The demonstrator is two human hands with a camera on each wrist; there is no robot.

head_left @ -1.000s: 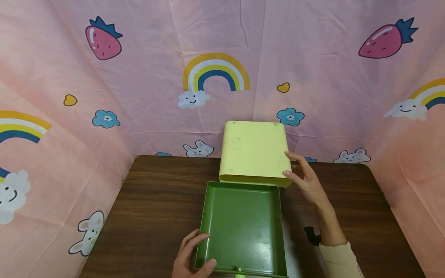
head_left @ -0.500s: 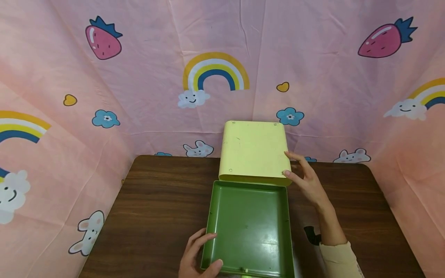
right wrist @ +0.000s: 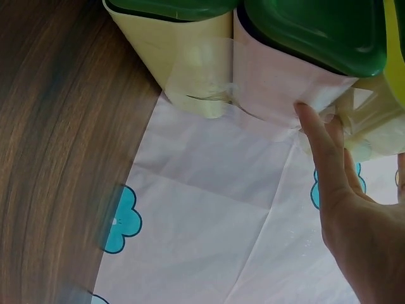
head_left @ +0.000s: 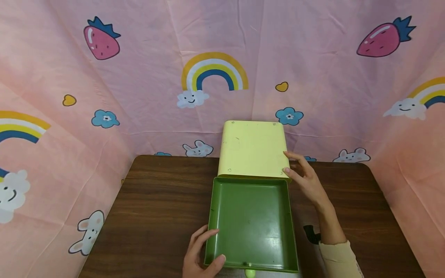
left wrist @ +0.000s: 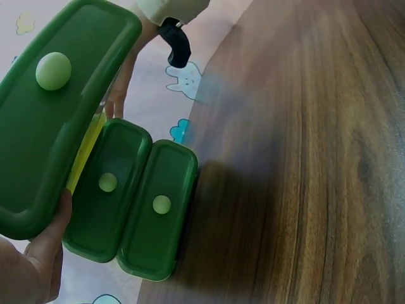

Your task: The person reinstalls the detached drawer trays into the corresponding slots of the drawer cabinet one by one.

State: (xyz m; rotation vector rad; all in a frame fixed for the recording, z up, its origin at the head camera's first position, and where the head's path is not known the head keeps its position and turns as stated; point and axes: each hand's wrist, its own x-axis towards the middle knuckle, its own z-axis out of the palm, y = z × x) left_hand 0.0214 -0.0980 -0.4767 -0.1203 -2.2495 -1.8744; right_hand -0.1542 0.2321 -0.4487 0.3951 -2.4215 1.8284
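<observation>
A small storage cabinet with a pale yellow top tier [head_left: 253,148] stands at the back of the table. In front of it is a green drawer [head_left: 252,224], level, its back edge at the top tier's opening; how far it reaches inside is hidden. My left hand [head_left: 199,253] grips the drawer near its front left corner, fingers over the side wall and thumb at the front. My right hand [head_left: 306,179] rests against the cabinet's right side, thumb and index fingertips touching it. In the right wrist view, its thumb touches the pink middle tier [right wrist: 285,79].
Two lower green drawers, the middle one [left wrist: 104,209] and the bottom one [left wrist: 168,177], sit in the cabinet, each with a round pale knob. The brown wooden table [head_left: 156,204] meets a pink printed cloth [head_left: 149,77] behind. A black strap [head_left: 311,234] hangs by my right wrist.
My left hand has moved the drawer right, then slightly forward, so that it lines up with the cabinet's top tier and meets its opening. The right hand stays in place.
</observation>
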